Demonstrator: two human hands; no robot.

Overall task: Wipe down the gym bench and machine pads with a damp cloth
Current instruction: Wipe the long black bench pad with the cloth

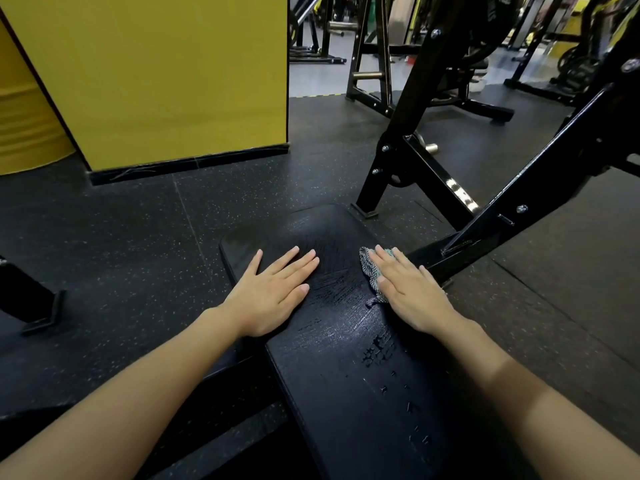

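A black padded gym bench (332, 341) runs from the bottom of the view to the middle, with wet streaks and droplets on its surface. My left hand (273, 292) lies flat on the pad's left side, fingers spread, holding nothing. My right hand (408, 289) presses flat on a grey-green checked cloth (369, 268) at the pad's right edge. Only the cloth's left part shows from under the palm and fingers.
A black steel rack frame (408, 140) rises just behind and right of the bench, with a slanted beam (519, 209) close to my right hand. A yellow wall panel (156, 81) stands at the left. Dark speckled rubber floor (138, 254) surrounds the bench. More gym machines (450, 46) fill the background.
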